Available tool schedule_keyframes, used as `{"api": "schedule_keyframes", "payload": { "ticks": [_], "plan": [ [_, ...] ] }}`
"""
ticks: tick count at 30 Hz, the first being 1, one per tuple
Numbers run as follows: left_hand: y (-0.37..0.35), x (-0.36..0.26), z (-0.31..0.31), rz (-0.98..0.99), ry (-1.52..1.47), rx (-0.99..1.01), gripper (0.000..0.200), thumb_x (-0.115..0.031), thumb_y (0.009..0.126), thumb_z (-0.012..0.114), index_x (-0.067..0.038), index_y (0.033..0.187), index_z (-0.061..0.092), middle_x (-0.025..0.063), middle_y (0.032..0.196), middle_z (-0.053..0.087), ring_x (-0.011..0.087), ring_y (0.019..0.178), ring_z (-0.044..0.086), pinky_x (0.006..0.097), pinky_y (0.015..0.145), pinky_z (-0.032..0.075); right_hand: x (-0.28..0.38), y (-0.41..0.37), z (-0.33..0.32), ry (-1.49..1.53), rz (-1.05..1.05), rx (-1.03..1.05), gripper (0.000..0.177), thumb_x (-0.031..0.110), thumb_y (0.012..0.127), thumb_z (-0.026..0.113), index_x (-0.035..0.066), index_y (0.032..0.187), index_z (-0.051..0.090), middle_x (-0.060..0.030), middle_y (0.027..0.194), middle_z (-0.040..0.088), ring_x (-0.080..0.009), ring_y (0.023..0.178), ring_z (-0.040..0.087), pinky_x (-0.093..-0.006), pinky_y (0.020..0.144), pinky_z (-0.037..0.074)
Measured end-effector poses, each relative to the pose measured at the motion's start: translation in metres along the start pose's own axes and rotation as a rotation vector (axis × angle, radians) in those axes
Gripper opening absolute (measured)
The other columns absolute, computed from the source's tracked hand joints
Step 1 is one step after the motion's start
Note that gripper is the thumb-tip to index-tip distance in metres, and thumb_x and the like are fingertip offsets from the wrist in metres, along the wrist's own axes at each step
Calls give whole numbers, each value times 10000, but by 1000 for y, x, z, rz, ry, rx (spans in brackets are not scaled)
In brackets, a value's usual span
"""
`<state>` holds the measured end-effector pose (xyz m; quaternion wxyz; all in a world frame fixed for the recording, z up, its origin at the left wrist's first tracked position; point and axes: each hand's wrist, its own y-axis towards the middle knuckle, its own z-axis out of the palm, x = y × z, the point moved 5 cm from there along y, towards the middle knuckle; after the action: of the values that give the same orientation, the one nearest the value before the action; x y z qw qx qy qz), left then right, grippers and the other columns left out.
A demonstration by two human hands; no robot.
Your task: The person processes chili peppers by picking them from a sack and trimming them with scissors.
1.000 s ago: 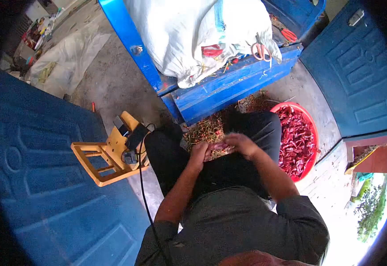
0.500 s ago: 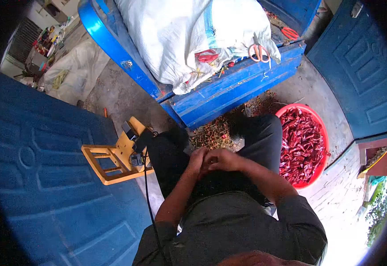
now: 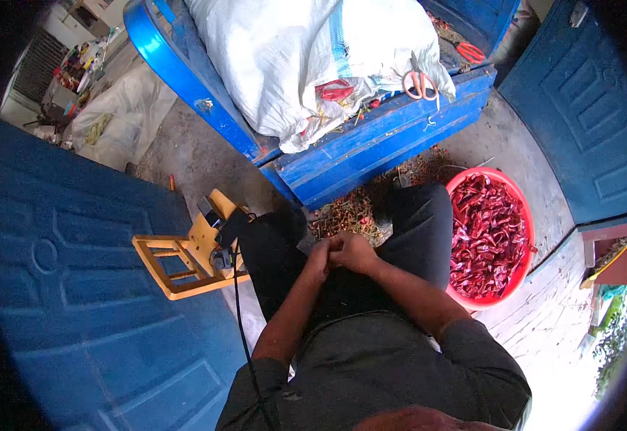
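My left hand point(image 3: 318, 260) and my right hand point(image 3: 353, 253) meet over my lap, between my knees. The fingers of both are curled and pressed together; anything they may hold is hidden. Just beyond them, a heap of dry stems and scraps point(image 3: 353, 214) lies on the floor. Beside my right knee stands a red basin point(image 3: 527, 248) filled with dried red chillies point(image 3: 487, 233). Pink-handled scissors point(image 3: 420, 85) rest at the edge of a white sack point(image 3: 263, 65).
The sack lies in a blue cart bed point(image 3: 392, 147), with red-handled scissors point(image 3: 469, 52) at its right. To my left is a wooden chair point(image 3: 202, 241) carrying small black devices, with a black cable. Blue doors point(image 3: 76, 287) stand on both sides.
My hands have drawn closer together, and my right hand has shifted slightly forward with its forearm. My right knee has moved a little to the left.
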<state>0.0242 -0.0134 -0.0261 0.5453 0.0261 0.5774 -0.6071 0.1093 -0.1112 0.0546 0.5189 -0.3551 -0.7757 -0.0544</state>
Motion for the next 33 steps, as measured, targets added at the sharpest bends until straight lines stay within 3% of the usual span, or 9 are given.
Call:
{"api": "schedule_keyframes", "payload": {
  "ticks": [3, 6, 10, 12, 16, 18, 26, 28, 33],
  "plan": [
    [5, 1, 4, -36, 99, -18, 289, -377, 956, 517, -114, 982, 634, 33, 816, 619, 145, 619, 548, 325, 532, 433, -8, 3, -11, 32, 193, -95, 306, 197, 712, 775, 29, 947, 675, -133, 864, 706, -275, 770, 697, -393, 738, 553],
    [9, 4, 3, -16, 169, -39, 263, -361, 954, 529, -112, 921, 608, 19, 758, 588, 139, 579, 509, 318, 508, 397, -26, 13, -8, -44, 90, -265, 283, 176, 718, 775, 22, 929, 667, -128, 859, 707, -225, 772, 695, -362, 730, 552],
    [-13, -15, 9, 29, 132, -37, 229, -308, 942, 542, -98, 864, 588, 7, 706, 562, 138, 514, 481, 310, 460, 368, -31, 17, -13, 22, 100, -190, 231, 136, 768, 754, 20, 952, 678, -91, 879, 708, -175, 801, 677, -339, 722, 546],
    [-21, -23, 10, 47, 76, 2, 214, -288, 939, 538, -95, 862, 588, 6, 700, 557, 134, 499, 475, 306, 446, 361, -18, 6, -17, 753, 93, -18, 206, 116, 833, 745, 4, 996, 690, -56, 898, 699, -150, 828, 654, -327, 734, 540],
    [-21, -19, 11, 45, -42, 76, 169, -239, 927, 534, -93, 864, 594, 5, 706, 567, 120, 494, 486, 286, 434, 361, -39, -1, -3, 797, 145, -65, 217, 133, 874, 749, -6, 1035, 705, -39, 916, 689, -145, 843, 640, -322, 761, 534],
    [-20, -21, 10, 50, -30, 87, 174, -242, 934, 532, -94, 868, 594, 3, 708, 569, 115, 500, 487, 282, 433, 359, -40, -1, 1, 572, 202, -153, 229, 154, 883, 755, -24, 1020, 713, -49, 941, 692, -143, 861, 639, -316, 773, 526],
    [-34, -44, 23, 70, -35, 204, 213, -316, 991, 504, -118, 955, 575, -16, 768, 551, 100, 589, 478, 267, 518, 358, 15, -5, -36, 432, -274, -388, 91, 78, 870, 752, 51, 957, 758, -67, 863, 670, -169, 871, 613, -328, 775, 486],
    [-32, -44, 26, 62, -140, 190, 189, -292, 980, 538, -112, 970, 592, -19, 718, 556, 84, 527, 466, 255, 444, 323, 23, -7, -43, 147, -361, -456, 77, 51, 876, 739, 48, 951, 756, -56, 876, 671, -169, 898, 617, -339, 780, 491],
    [-22, -40, 26, 16, -140, 191, 205, -303, 992, 517, -109, 981, 585, -21, 703, 536, 84, 522, 448, 254, 449, 307, -11, 18, -24, 533, -192, -363, 54, 72, 908, 709, 29, 933, 731, -52, 901, 688, -157, 893, 626, -319, 774, 494]
  ]
}}
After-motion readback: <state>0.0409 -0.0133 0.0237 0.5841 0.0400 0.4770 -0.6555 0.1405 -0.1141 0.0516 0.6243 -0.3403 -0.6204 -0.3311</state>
